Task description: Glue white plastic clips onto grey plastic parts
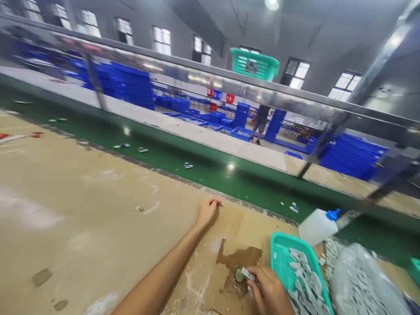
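My right hand (pixel 271 286) pinches a small grey-white piece (pixel 248 274) between thumb and fingers. The piece is at the edge of a small round dish (pixel 239 275), which sits in a dark wet stain (pixel 241 258) on the tan tabletop. Stretched forward, my left hand (pixel 208 211) rests near the table's far edge with its fingers curled together; whatever may be in them is hidden. Close to my right hand stands a turquoise basket (pixel 277 262) with many flat grey-white pieces (pixel 306 280) in it.
A green conveyor belt (pixel 210 170) runs beyond the table, carrying scattered small pieces (pixel 188 166). A white bottle with a blue cap (pixel 317 226) and a clear bag of pieces (pixel 364 280) are at right. A metal rail (pixel 197 72) spans above the belt; a person (pixel 261 120) stands behind.
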`<state>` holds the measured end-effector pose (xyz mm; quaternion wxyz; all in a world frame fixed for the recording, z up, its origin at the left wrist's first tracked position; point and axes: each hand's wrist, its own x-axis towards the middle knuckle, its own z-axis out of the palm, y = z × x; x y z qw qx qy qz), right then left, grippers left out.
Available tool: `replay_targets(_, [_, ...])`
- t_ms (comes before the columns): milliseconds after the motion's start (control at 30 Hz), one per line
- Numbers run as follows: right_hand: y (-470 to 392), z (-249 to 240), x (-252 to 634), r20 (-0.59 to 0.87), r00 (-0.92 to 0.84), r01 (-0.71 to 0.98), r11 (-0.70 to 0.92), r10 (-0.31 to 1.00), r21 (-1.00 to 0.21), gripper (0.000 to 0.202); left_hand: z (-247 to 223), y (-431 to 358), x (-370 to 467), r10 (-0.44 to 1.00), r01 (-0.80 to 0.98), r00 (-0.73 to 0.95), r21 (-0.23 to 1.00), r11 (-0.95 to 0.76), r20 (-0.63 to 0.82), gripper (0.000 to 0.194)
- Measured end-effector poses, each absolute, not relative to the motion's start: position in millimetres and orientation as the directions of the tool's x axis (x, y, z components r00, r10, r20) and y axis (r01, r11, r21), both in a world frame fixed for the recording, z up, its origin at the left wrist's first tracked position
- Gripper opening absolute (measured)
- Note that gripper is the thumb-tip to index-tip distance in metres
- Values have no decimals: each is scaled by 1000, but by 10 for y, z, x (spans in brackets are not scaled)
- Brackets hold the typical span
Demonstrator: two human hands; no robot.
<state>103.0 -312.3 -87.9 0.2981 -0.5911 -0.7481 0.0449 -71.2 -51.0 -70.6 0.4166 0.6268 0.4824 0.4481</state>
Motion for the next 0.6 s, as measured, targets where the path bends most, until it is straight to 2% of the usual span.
replay_targets(67, [-3159,-671,938,277,-20,865,155,961,-476,24,-700,-490,-716,979,243,150,954,-175,141,32])
replay_targets(167, [-3166,-471,837,180,39,853,61,983,-518,25,-691,-451,-717,978,272,167,948,-164,122,34])
replay_targets(600, [-3161,-368,831,124,11,893,46,992,-448,22,-553,-496,-713,989,421,135,901,-108,56,37])
